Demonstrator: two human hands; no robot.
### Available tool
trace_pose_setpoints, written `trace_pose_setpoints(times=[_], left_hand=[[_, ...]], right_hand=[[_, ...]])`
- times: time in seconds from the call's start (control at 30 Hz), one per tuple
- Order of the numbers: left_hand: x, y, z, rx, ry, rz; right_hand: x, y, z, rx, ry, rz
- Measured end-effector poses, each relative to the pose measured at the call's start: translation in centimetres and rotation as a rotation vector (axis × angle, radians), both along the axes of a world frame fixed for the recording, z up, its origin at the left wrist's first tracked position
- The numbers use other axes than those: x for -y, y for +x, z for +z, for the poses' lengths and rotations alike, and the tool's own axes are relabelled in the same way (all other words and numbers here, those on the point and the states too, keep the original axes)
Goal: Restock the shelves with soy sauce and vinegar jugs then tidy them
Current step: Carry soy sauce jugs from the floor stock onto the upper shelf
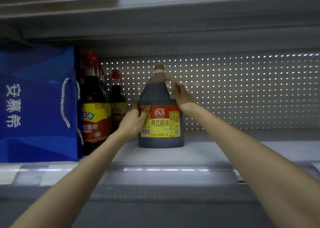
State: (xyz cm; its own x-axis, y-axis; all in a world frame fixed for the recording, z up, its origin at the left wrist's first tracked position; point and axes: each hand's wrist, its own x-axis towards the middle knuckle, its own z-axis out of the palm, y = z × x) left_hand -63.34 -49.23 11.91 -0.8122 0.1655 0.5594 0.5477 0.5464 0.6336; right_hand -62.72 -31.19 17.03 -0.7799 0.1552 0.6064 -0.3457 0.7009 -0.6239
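Observation:
A dark soy sauce jug (161, 124) with a yellow and red label and a tan cap stands upright on the white shelf (225, 151). My left hand (133, 122) holds its left side at label height, thumb across the front and fingers round the side. My right hand (181, 96) grips the jug's upper right shoulder, at the handle; it is motion-blurred there. Both arms reach up from below.
Several smaller soy sauce bottles (94, 106) with red caps stand just left of the jug. A blue paper gift bag (36, 106) with rope handles fills the shelf's far left. A perforated back panel (233, 89) closes the rear. Another shelf (155, 20) hangs overhead.

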Motion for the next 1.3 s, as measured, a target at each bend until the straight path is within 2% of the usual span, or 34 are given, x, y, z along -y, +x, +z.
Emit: trace_pose_setpoints(times=[0.03,0.1,0.17,0.27,0.37,0.67,0.97,1.1,1.3], left_hand=[[0.5,0.4,-0.1,-0.120,-0.136,0.089],[1.3,1.5,-0.1,-0.350,-0.384,0.242],[2.0,2.9,0.1,-0.502,-0.529,0.310],[3.4,4.7,0.4,-0.567,-0.665,0.361],[4.6,6.1,-0.3,-0.583,-0.747,0.394],[5.0,11.5,-3.1,-0.523,-0.740,0.385],[6.3,19.6,-3.7,-0.546,-0.680,0.422],[4.3,24.5,-5.4,-0.470,-0.664,0.383],[-3.0,30.5,-8.6,-0.468,-0.664,0.221]], right_hand=[[-0.3,1.1,-0.8,0.049,0.045,-0.003],[-1.1,3.1,-2.3,0.116,0.294,-0.066],[-2.0,4.9,-3.5,0.114,0.495,-0.215],[-2.3,7.9,-4.5,0.078,0.634,-0.409],[-2.4,11.3,-5.6,0.071,0.756,-0.502],[-4.6,19.9,-8.7,0.166,0.731,-0.630],[-5.8,28.5,-10.3,0.189,0.764,-0.653],[-7.1,34.6,-11.8,0.232,0.781,-0.656],[-12.2,44.5,-13.5,0.325,0.807,-0.765]])
